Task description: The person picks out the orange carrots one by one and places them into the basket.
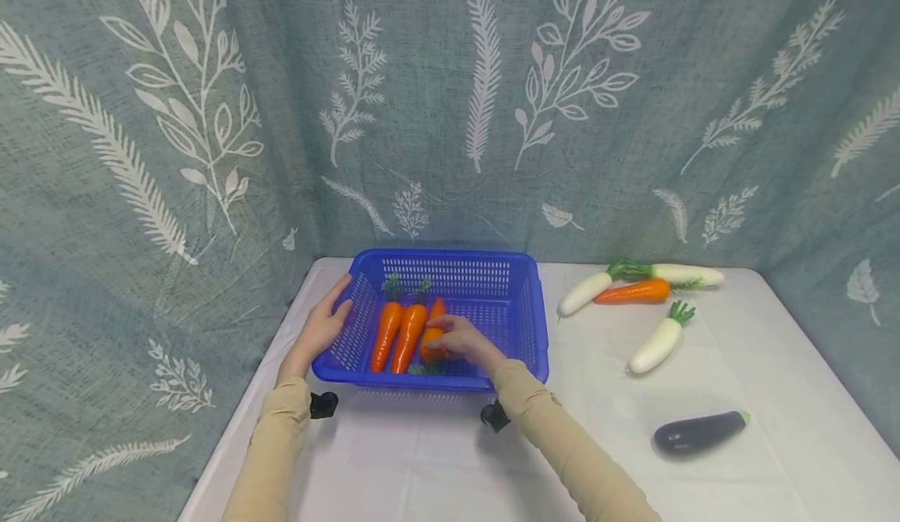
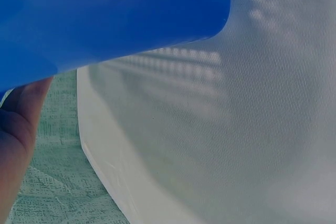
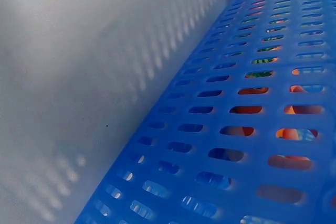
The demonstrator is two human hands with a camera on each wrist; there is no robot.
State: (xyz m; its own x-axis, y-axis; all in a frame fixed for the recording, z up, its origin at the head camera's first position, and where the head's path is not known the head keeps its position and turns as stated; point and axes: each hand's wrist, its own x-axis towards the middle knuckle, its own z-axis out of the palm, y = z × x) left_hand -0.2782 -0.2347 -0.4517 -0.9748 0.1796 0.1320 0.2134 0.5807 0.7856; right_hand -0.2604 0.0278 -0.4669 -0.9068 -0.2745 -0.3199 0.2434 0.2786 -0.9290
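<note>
A blue plastic basket [image 1: 478, 381] with slotted walls stands on the table, holding several carrots. Two of them, the left carrot [image 1: 386, 336] and the middle carrot [image 1: 409, 338], lie side by side, leafy ends towards the back. My right hand [image 1: 460, 340] reaches over the front rim and grips a third carrot [image 1: 432, 344], whose leaves point to the front. Through the slots in the right wrist view, bits of orange and green show. Along the basket's left side rests my left hand [image 1: 322, 328], fingers extended; in the left wrist view part of it is hidden by the basket wall.
Right of the basket lie a white radish [image 1: 586, 294], another radish [image 1: 687, 274], a loose carrot [image 1: 636, 292] and a third radish [image 1: 656, 348]. Nearer the front is an eggplant [image 1: 699, 433]. A patterned curtain [image 1: 436, 116] hangs behind the white table [image 1: 583, 428].
</note>
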